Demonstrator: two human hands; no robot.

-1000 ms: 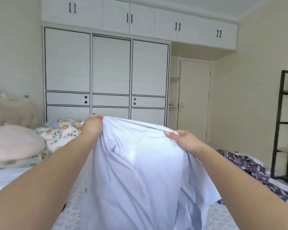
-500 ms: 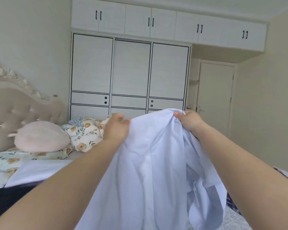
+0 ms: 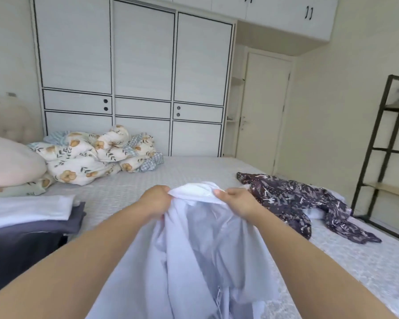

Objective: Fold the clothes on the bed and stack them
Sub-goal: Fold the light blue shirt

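Note:
A pale blue shirt hangs in front of me over the bed. My left hand grips its top edge on the left, and my right hand pinches the same edge on the right, close together. A dark patterned garment lies crumpled on the bed to the right. At the left edge sits a stack of folded clothes, white on top of grey and dark pieces.
A floral duvet is bunched at the head of the bed beside a pink pillow. A white wardrobe fills the far wall, with a door to its right. A black metal shelf stands at the right.
My hands have dropped lower and moved closer together, bunching the shirt's top edge. My view has tilted down, so the bed, the stack and the dark garment show more fully.

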